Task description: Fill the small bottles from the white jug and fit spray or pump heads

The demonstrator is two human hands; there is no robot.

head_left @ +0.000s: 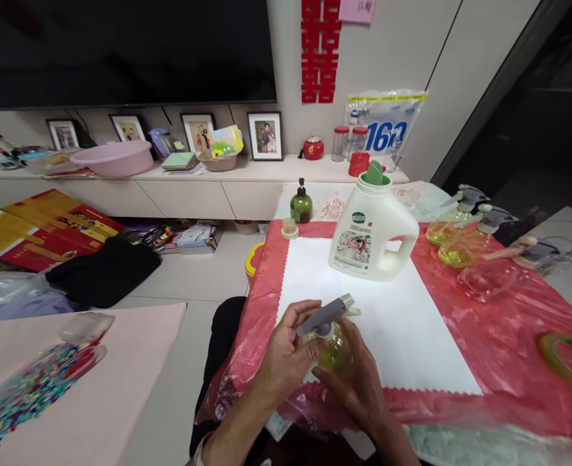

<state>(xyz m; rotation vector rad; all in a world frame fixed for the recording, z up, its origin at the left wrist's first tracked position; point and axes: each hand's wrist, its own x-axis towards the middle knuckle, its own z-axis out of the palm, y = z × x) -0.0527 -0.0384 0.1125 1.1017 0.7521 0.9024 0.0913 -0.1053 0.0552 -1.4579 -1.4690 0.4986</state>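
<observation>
Both my hands hold a small clear spray bottle (335, 346) of yellowish liquid over the near edge of the table. My left hand (286, 353) grips its grey trigger head (325, 315), fingers curled round it. My right hand (356, 378) wraps the bottle's round body from below and the right. Behind them a white sheet (402, 323) lies on a red plastic cover (509, 349). A large white detergent jug (371, 230) with a green spout stands upright at the sheet's far edge.
A dark green pump bottle (301, 204) and a small cap (290, 228) sit at the table's far left. Several more spray bottles (465, 226) lie at the right. A tape roll (565, 356) rests at the right edge. A bag of coloured beads (38, 382) lies on a pink surface to the left.
</observation>
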